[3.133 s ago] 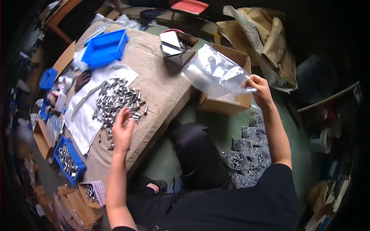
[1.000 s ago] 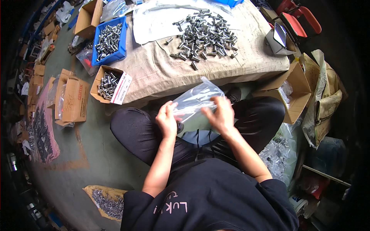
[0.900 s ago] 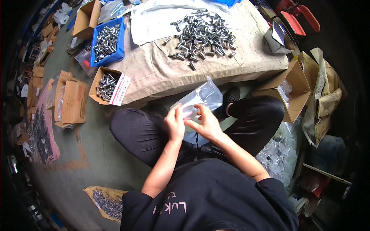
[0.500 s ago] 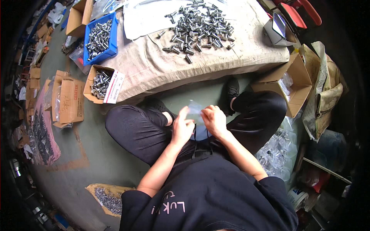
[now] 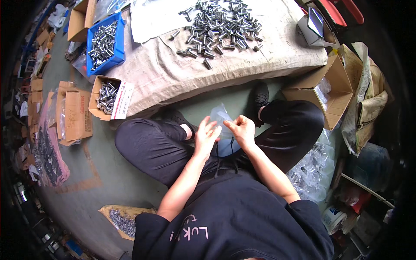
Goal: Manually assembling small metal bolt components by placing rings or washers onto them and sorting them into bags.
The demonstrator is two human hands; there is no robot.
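Note:
Between my hands, above my lap, is a small clear plastic bag [image 5: 220,113]. My right hand [image 5: 243,130] pinches its right edge between thumb and fingers. On the other side, my left hand [image 5: 205,138] has its fingers spread and slightly curled, close against the bag; whether they touch it is hard to make out. Ahead on the cloth-covered surface [image 5: 173,82] lies a loose pile of shiny metal bolts [image 5: 221,28]. More bolts fill a blue plastic bin [image 5: 118,54] and a small cardboard box [image 5: 121,102] at the left.
An open cardboard box [image 5: 342,89] holding clear plastic stands at the right, beside a worn woven sack [image 5: 368,108]. Filled clear bags [image 5: 310,173] lie by my right knee. A tray of small metal parts [image 5: 123,221] rests on the floor at lower left. A brown carton [image 5: 80,112] stands farther left.
The fingers of my left hand have spread apart. The bag shows larger and stands higher between my hands. My right hand keeps its pinch. The view has shifted slightly.

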